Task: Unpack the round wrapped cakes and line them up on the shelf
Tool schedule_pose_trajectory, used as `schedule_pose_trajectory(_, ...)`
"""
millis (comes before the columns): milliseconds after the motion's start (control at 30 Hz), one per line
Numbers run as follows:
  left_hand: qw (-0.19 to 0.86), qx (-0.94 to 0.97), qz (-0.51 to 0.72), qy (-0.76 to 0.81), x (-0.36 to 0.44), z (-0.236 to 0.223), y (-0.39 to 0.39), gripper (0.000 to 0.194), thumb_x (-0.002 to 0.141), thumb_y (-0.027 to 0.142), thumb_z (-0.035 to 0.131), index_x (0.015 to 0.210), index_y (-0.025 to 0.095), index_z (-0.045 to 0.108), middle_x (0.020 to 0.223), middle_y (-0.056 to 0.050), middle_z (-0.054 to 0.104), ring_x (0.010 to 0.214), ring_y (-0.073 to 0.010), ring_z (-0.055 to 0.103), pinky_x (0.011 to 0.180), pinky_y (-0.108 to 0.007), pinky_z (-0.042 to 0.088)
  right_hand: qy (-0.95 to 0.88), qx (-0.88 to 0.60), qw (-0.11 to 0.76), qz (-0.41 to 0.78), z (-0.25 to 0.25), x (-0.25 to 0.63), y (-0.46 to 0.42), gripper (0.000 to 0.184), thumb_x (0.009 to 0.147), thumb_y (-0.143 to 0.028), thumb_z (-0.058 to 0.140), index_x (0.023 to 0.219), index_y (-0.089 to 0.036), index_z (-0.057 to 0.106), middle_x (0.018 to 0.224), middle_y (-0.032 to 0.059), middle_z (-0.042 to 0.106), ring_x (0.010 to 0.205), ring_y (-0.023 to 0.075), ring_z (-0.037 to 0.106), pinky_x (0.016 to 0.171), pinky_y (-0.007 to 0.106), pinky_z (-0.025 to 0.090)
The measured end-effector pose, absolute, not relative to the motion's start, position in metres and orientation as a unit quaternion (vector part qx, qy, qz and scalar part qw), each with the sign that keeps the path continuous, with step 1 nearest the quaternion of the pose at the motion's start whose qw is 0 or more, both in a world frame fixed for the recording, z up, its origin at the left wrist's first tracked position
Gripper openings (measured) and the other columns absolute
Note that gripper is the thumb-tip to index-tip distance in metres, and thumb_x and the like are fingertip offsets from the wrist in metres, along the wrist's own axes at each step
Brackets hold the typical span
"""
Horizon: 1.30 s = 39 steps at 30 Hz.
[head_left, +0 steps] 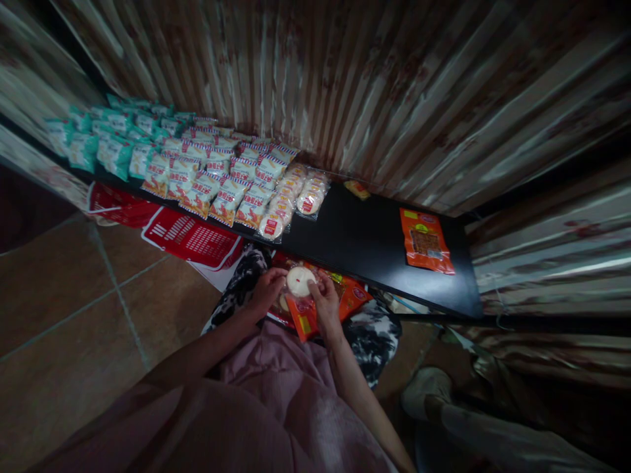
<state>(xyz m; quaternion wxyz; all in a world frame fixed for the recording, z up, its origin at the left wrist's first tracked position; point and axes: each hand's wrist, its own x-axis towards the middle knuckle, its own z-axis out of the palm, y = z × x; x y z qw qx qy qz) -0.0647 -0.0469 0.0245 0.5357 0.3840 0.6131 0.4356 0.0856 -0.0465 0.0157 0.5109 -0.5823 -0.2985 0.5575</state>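
Spanning the small space between two hands, near the center of the frame, a round white packet lies above the lap. The right hand is nearer, its thumb and fingers clamped on the packet's right edge. The left hand is just beside the opposite edge, fingertips drawn together; what they pinch cannot be told. Orange packaging lies beneath. Farther off, a black tabletop bears an orange packet at right and green bags at upper left.
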Motion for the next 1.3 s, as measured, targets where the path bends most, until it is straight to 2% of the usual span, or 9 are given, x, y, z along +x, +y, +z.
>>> schedule_pose_trajectory(167, 0.509, 0.413, 0.412, 0.633, -0.055, 0.015, -0.044, 0.031, 0.075, 0.017, 0.056, 0.107, 0.017, 0.057, 0.094, -0.005, 0.066, 0.086, -0.0155, 0.062, 0.081, -0.027, 0.048, -0.317, -0.597, 0.525, 0.517, 0.026, 0.080, -0.044, 0.070, 0.065, -0.045, 0.072, 0.125, -0.018, 0.047, 0.069, -0.0066, 0.056, 0.060, 0.0099, 0.053, 0.059, 0.022, 0.046)
schedule_pose_trajectory(233, 0.488, 0.424, 0.422, 0.635, -0.051, 0.015, -0.043, 0.035, 0.075, 0.013, 0.057, 0.109, 0.018, 0.055, 0.099, -0.005, 0.066, 0.089, -0.0152, 0.062, 0.084, -0.028, 0.048, -0.343, -0.605, 0.505, 0.511, 0.031, 0.077, -0.046, 0.065, 0.068, -0.047, 0.069, 0.123, -0.017, 0.051, 0.075, -0.0030, 0.060, 0.064, 0.0120, 0.056, 0.062, 0.024, 0.048)
schedule_pose_trajectory(333, 0.477, 0.446, 0.444, 0.613, -0.048, 0.021, -0.044, 0.027, 0.075, 0.010, 0.056, 0.101, 0.018, 0.059, 0.105, -0.006, 0.065, 0.099, -0.0159, 0.061, 0.091, -0.028, 0.046, -0.400, -0.608, 0.483, 0.487, 0.039, 0.072, -0.049, 0.051, 0.073, -0.049, 0.064, 0.113, -0.018, 0.061, 0.093, 0.0039, 0.067, 0.082, 0.0171, 0.061, 0.075, 0.030, 0.050)
schedule_pose_trajectory(467, 0.548, 0.416, 0.455, 0.566, -0.048, 0.029, -0.047, 0.018, 0.080, 0.021, 0.055, 0.096, 0.018, 0.062, 0.101, -0.005, 0.066, 0.097, -0.0175, 0.061, 0.087, -0.027, 0.047, -0.449, -0.583, 0.485, 0.472, 0.050, 0.067, -0.054, 0.044, 0.081, -0.047, 0.056, 0.114, -0.020, 0.063, 0.117, 0.0067, 0.065, 0.108, 0.0212, 0.058, 0.096, 0.038, 0.044)
schedule_pose_trajectory(600, 0.633, 0.319, 0.481, 0.517, -0.048, 0.024, -0.047, 0.027, 0.085, 0.037, 0.050, 0.102, 0.018, 0.060, 0.102, -0.005, 0.065, 0.092, -0.0183, 0.061, 0.076, -0.026, 0.050, -0.500, -0.569, 0.472, 0.450, 0.050, 0.063, -0.056, 0.039, 0.086, -0.045, 0.050, 0.113, -0.022, 0.065, 0.122, 0.0068, 0.063, 0.116, 0.0208, 0.054, 0.104, 0.042, 0.037)
schedule_pose_trajectory(733, 0.664, 0.260, 0.480, 0.510, -0.048, 0.019, -0.047, 0.032, 0.089, 0.041, 0.046, 0.108, 0.019, 0.060, 0.107, -0.006, 0.065, 0.100, -0.0186, 0.060, 0.080, -0.027, 0.049, -0.539, -0.576, 0.460, 0.408, 0.040, 0.063, -0.057, 0.038, 0.086, -0.040, 0.051, 0.116, -0.021, 0.064, 0.126, 0.0094, 0.060, 0.118, 0.0208, 0.053, 0.105, 0.043, 0.037)
schedule_pose_trajectory(867, 0.684, 0.227, 0.483, 0.497, -0.048, 0.022, -0.047, 0.037, 0.088, 0.045, 0.049, 0.112, 0.019, 0.060, 0.108, -0.007, 0.066, 0.105, -0.0205, 0.060, 0.082, -0.029, 0.050, -0.572, -0.574, 0.444, 0.382, 0.032, 0.064, -0.058, 0.037, 0.086, -0.036, 0.050, 0.118, -0.022, 0.062, 0.128, 0.0099, 0.056, 0.119, 0.0209, 0.051, 0.101, 0.041, 0.042)
schedule_pose_trajectory(1100, 0.689, 0.202, 0.487, 0.497, -0.049, 0.034, -0.046, 0.054, 0.079, 0.055, 0.057, 0.114, 0.013, 0.059, 0.103, -0.010, 0.068, 0.095, -0.0214, 0.064, 0.075, -0.027, 0.051, -0.611, -0.578, 0.413, 0.350, 0.034, 0.059, -0.060, 0.033, 0.086, -0.030, 0.046, 0.110, -0.024, 0.067, 0.130, 0.0084, 0.053, 0.117, 0.0207, 0.051, 0.096, 0.037, 0.046)
schedule_pose_trajectory(1300, 0.692, 0.131, 0.527, 0.476, -0.055, 0.026, -0.042, 0.043, 0.076, 0.042, 0.064, 0.108, 0.013, 0.061, 0.097, -0.009, 0.069, 0.085, -0.0185, 0.066, 0.071, -0.027, 0.054, -0.611, -0.563, 0.423, 0.361, 0.033, 0.059, -0.055, 0.028, 0.087, -0.029, 0.046, 0.099, -0.022, 0.070, 0.121, 0.0090, 0.059, 0.110, 0.0200, 0.056, 0.093, 0.038, 0.047)
